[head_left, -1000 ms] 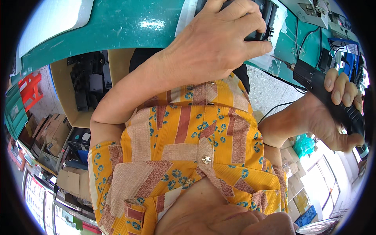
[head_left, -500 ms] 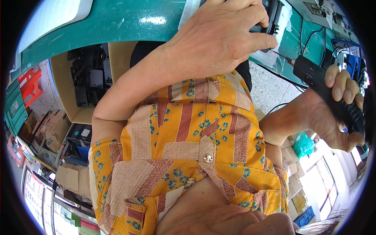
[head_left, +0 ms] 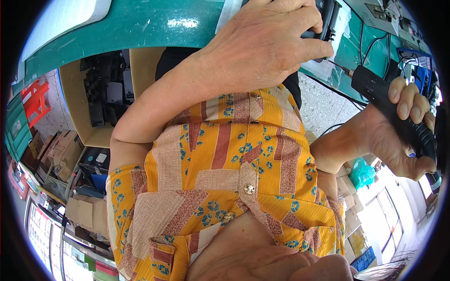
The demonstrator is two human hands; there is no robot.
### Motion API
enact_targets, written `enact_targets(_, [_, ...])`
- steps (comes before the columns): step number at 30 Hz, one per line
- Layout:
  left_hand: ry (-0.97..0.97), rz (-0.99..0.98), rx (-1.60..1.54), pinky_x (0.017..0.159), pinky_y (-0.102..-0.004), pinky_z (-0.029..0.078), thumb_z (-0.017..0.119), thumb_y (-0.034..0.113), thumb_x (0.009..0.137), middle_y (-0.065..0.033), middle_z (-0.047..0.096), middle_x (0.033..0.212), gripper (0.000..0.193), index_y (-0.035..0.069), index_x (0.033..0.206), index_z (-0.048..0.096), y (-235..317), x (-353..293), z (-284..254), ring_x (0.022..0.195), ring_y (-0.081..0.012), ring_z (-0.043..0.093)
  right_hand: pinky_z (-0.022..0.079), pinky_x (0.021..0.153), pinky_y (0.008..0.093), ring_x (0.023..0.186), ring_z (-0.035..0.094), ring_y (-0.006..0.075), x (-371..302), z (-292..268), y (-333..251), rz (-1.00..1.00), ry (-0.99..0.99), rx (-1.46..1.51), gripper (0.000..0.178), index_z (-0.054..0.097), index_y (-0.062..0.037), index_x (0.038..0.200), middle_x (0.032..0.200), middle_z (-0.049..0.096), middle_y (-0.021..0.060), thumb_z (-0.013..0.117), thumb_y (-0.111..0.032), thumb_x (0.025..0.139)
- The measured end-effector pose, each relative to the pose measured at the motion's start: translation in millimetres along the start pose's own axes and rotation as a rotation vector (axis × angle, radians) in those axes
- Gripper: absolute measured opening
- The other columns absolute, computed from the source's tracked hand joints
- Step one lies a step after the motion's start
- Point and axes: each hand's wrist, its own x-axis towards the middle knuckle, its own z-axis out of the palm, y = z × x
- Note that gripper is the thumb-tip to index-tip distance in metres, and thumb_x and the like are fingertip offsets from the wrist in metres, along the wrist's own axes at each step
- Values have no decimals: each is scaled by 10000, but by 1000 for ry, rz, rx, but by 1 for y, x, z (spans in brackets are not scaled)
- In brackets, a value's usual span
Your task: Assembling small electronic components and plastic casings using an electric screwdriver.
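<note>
My left hand [head_left: 269,49] lies over a black plastic casing [head_left: 330,18] at the front edge of the green table. Its fingers are bent around the casing and press on it; much of the casing is hidden under the hand or cut off by the picture's top edge. My right hand [head_left: 386,143] is wrapped around a black electric screwdriver [head_left: 373,86], held tilted. The thin bit [head_left: 338,65] points left to the casing's side, close by my left fingertips. Whether it sits on a screw is too small to tell.
Beneath the green table [head_left: 140,25] a cardboard box [head_left: 72,100] holds black plastic parts. White foam [head_left: 65,21] lies at the table's far left. Black cables [head_left: 361,44] and a grey machine [head_left: 375,11] are at the upper right. A red stool [head_left: 35,103] stands at the left.
</note>
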Motion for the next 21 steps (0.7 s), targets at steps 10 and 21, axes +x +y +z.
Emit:
enact_targets(10, [4,9,42,978,-478,394,679,61,803,-128,576,1026,262,45,1057,744,0,0,0,1084,-307,528,405,692,384,695,549,197,0,0,1,-6,-21,26,647,683,-82,916,830,599,72,747,-688,698])
enact_targets(21, [12,6,24,968,-464,395,672,70,827,-121,571,1002,230,44,1044,744,1,0,0,1068,-290,529,404,683,379,684,555,193,-1,2,1,-20,-16,15,663,678,-77,929,819,605,67,735,-696,699])
